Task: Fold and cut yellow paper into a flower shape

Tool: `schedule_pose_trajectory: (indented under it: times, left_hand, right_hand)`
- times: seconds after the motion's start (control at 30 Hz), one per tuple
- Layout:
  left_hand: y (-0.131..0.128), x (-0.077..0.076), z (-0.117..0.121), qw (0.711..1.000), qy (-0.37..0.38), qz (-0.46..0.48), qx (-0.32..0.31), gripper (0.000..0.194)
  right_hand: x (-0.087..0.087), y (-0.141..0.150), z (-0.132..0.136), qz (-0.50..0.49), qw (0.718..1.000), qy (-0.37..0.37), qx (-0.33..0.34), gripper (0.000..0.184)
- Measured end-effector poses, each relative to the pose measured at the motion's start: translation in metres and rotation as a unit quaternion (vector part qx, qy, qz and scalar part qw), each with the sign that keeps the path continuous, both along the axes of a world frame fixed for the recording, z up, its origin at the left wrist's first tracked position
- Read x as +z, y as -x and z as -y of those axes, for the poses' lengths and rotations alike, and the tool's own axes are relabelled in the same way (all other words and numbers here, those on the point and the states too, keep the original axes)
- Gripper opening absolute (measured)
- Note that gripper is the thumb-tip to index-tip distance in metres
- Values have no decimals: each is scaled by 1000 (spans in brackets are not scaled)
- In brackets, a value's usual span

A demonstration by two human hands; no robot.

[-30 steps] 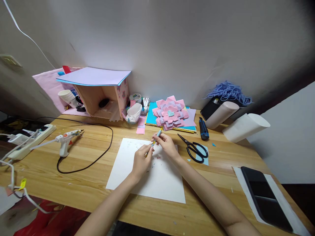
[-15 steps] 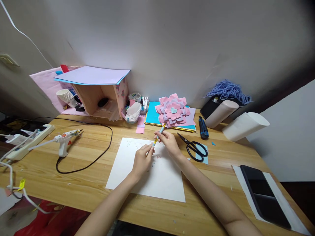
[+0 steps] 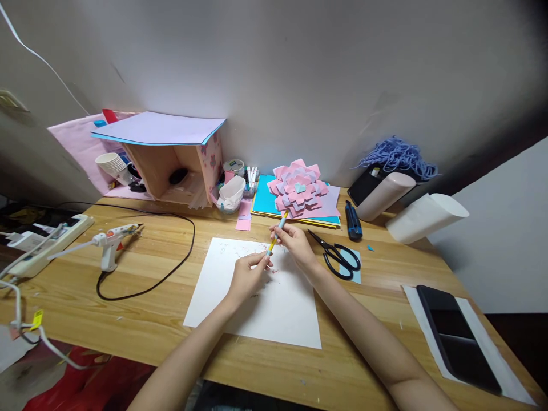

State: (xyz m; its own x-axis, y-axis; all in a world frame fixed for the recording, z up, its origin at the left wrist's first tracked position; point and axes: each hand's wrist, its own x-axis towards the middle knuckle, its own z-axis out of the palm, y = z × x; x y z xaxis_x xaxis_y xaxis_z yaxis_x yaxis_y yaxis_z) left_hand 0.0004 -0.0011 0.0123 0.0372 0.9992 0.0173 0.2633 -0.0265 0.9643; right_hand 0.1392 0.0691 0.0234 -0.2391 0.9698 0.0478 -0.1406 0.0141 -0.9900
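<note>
Paper flower point(image 3: 297, 188), petals layered and apparently mounted, is at the far side over coloured sheets point(image 3: 264, 197), its stem point(image 3: 282, 220) pinched by left hand point(image 3: 248, 277) and right hand point(image 3: 296, 244) (remaining work undeterminable).

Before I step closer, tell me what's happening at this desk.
A person's left hand pinches the lower part of a slim blue-and-yellow stick; the right hand grips it higher. A speckled white paper sheet lies beneath. In view, the stick's top meets the lower edge of a pink-and-lilac folded-paper flower.
</note>
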Motion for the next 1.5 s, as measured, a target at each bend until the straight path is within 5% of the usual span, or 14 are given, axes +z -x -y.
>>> schedule_pose_trajectory:
  times: [0.2,0.33,0.7,1.0,1.23,1.5]
  left_hand:
    - [10,-1,-7,964,167,181,-96,30]
    - [15,-1,-7,945,213,221,-116,34]
    - [4,0,-4,995,71,51,-55,29]
    - [5,-5,-3,999,34,7,-7,28]
    - [6,-3,-4,998,43,40,-39,33]
    - [6,-3,-3,997,-35,-61,-32,31]
  right_hand:
    - [4,0,1,20,999,-8,34,26]
    - [5,-1,1,27,998,-13,47,26]
    - [7,0,1,49,998,-20,17,29]
    - [5,0,1,42,999,-22,5,28]
    - [4,-2,0,34,999,-18,14,32]
    - [10,-1,2,29,999,-15,28,33]
